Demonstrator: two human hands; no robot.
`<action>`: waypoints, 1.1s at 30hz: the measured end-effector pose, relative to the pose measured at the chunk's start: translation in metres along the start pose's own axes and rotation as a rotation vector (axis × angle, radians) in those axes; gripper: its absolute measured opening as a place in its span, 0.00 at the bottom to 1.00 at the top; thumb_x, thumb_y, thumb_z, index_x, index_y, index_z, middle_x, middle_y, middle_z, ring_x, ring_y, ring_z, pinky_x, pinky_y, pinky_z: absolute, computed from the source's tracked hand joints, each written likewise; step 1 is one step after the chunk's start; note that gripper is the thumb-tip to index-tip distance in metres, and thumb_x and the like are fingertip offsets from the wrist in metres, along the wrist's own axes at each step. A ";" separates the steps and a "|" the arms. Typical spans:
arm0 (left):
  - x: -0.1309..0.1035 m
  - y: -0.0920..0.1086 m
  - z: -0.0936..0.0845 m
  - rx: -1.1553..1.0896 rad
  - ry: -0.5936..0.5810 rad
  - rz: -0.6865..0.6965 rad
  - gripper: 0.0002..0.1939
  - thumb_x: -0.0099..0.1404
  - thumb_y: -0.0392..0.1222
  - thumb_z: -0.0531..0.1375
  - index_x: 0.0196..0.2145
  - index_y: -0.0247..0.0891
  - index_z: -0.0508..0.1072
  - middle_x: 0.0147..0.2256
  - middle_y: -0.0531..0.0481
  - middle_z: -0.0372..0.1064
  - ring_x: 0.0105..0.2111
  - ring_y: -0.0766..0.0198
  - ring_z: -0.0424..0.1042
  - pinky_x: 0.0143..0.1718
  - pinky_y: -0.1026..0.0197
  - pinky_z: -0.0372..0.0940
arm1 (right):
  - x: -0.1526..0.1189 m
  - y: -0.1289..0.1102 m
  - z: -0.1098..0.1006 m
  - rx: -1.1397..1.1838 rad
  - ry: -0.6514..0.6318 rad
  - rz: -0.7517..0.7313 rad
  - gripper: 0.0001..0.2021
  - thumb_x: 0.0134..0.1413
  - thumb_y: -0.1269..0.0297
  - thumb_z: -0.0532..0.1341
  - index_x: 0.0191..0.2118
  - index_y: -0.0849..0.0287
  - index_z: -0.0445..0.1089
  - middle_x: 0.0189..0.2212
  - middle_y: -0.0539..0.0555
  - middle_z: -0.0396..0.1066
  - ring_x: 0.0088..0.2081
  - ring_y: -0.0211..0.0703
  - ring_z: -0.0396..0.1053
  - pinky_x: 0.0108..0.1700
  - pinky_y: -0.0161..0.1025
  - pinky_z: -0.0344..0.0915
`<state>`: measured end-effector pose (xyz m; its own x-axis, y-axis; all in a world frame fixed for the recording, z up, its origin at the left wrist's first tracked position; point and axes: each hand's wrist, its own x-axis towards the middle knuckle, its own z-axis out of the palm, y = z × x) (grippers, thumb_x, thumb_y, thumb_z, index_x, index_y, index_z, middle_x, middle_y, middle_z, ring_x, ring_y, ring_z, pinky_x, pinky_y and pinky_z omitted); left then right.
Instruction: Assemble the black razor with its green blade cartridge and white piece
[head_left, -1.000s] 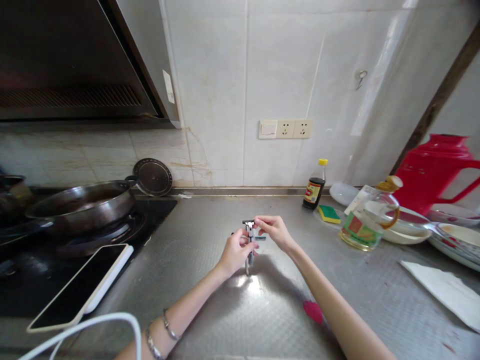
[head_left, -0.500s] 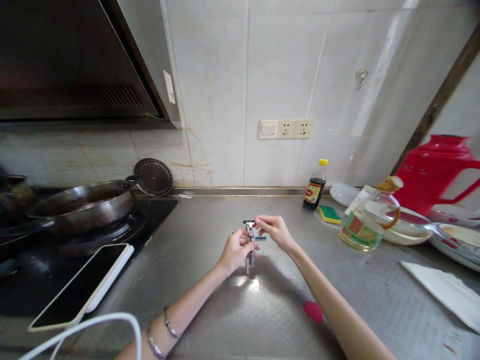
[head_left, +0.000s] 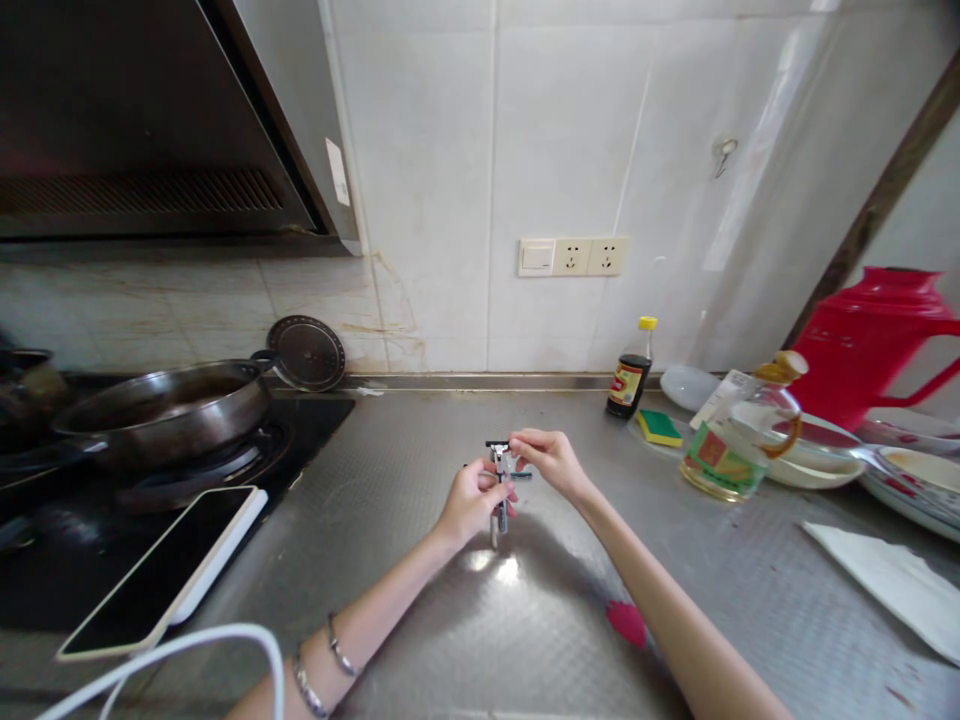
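A small T-shaped razor (head_left: 502, 512), silver with dark stripes and a black head, stands roughly upright above the counter. My left hand (head_left: 471, 508) is closed around its handle from the left, the thumb lying across the front. At the head, my right hand (head_left: 546, 458) pinches with thumb and fingertips close to its right end. Just below those fingertips a short dark bar (head_left: 520, 475) sticks out sideways; I cannot tell whether it is part of the razor. Something clear shows between the two hands, too small to make out.
A stove with a steel pan (head_left: 180, 405) and a phone (head_left: 161, 575) are at left, a white cable (head_left: 225, 632) in front. To the right stand a sauce bottle (head_left: 628, 380), a sponge (head_left: 660, 428), an oil jug (head_left: 724, 465) and a red thermos (head_left: 862, 345). A pink item (head_left: 626, 622) lies beside my right forearm.
Almost nothing differs. Both hands keep their hold at the same place, with only a very slight shift of the right fingers at the razor's head.
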<state>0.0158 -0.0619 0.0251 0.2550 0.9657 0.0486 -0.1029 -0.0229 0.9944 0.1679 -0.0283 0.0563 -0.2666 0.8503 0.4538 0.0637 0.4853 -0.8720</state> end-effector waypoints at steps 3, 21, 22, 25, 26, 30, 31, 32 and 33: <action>0.000 0.000 0.000 0.013 0.014 0.033 0.18 0.49 0.46 0.64 0.31 0.36 0.60 0.22 0.51 0.70 0.19 0.64 0.71 0.23 0.62 0.65 | 0.001 0.002 0.000 0.030 0.006 0.013 0.16 0.45 0.51 0.61 0.24 0.60 0.73 0.23 0.51 0.67 0.24 0.37 0.65 0.24 0.33 0.65; 0.003 0.011 -0.007 0.036 0.064 0.047 0.17 0.51 0.46 0.63 0.33 0.34 0.64 0.27 0.46 0.73 0.24 0.60 0.74 0.26 0.61 0.66 | 0.003 0.011 -0.002 0.124 0.097 0.182 0.21 0.42 0.54 0.63 0.40 0.64 0.74 0.24 0.54 0.72 0.26 0.39 0.69 0.25 0.35 0.67; 0.004 0.012 -0.009 0.031 0.082 0.057 0.16 0.51 0.46 0.63 0.33 0.34 0.64 0.28 0.45 0.74 0.26 0.59 0.74 0.28 0.61 0.66 | 0.004 0.013 -0.003 0.119 0.107 0.192 0.22 0.41 0.54 0.63 0.41 0.64 0.73 0.23 0.54 0.72 0.26 0.39 0.69 0.24 0.35 0.67; 0.010 0.017 -0.018 0.012 0.141 0.104 0.14 0.53 0.44 0.62 0.35 0.34 0.66 0.33 0.43 0.74 0.32 0.57 0.75 0.36 0.58 0.66 | 0.004 0.017 -0.002 0.058 0.117 0.202 0.20 0.43 0.53 0.62 0.38 0.64 0.73 0.23 0.54 0.72 0.25 0.39 0.68 0.21 0.32 0.64; 0.011 0.019 -0.022 0.004 0.154 0.124 0.14 0.54 0.44 0.61 0.35 0.34 0.67 0.35 0.42 0.74 0.35 0.57 0.74 0.39 0.57 0.66 | 0.004 0.018 0.000 0.028 0.103 0.202 0.19 0.44 0.52 0.62 0.35 0.64 0.74 0.23 0.54 0.71 0.24 0.38 0.68 0.19 0.31 0.62; 0.016 0.023 -0.032 -0.024 0.146 0.172 0.16 0.59 0.45 0.57 0.42 0.33 0.68 0.40 0.39 0.73 0.43 0.56 0.71 0.48 0.56 0.60 | 0.002 0.016 0.009 -0.082 -0.004 0.204 0.17 0.47 0.51 0.59 0.27 0.64 0.72 0.20 0.52 0.68 0.20 0.33 0.63 0.15 0.28 0.56; 0.017 0.023 -0.034 -0.026 0.138 0.169 0.17 0.59 0.46 0.56 0.44 0.33 0.67 0.41 0.39 0.72 0.45 0.56 0.69 0.49 0.55 0.59 | 0.001 0.014 0.011 -0.107 -0.034 0.211 0.18 0.47 0.51 0.58 0.26 0.64 0.71 0.18 0.51 0.67 0.18 0.32 0.61 0.15 0.27 0.54; 0.017 0.023 -0.035 -0.028 0.128 0.160 0.19 0.60 0.47 0.56 0.46 0.33 0.66 0.42 0.39 0.72 0.46 0.56 0.69 0.49 0.55 0.59 | 0.000 0.013 0.014 -0.128 -0.063 0.221 0.18 0.48 0.51 0.58 0.24 0.64 0.71 0.16 0.49 0.65 0.16 0.30 0.58 0.14 0.27 0.53; 0.017 0.023 -0.035 -0.033 0.118 0.147 0.20 0.60 0.48 0.56 0.47 0.33 0.66 0.44 0.38 0.71 0.47 0.55 0.68 0.50 0.54 0.58 | -0.001 0.011 0.016 -0.147 -0.093 0.230 0.19 0.49 0.51 0.57 0.23 0.64 0.70 0.14 0.48 0.62 0.15 0.29 0.56 0.14 0.27 0.51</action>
<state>-0.0160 -0.0366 0.0450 0.1205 0.9763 0.1797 -0.1626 -0.1592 0.9738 0.1534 -0.0264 0.0431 -0.3153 0.9225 0.2225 0.2694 0.3118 -0.9111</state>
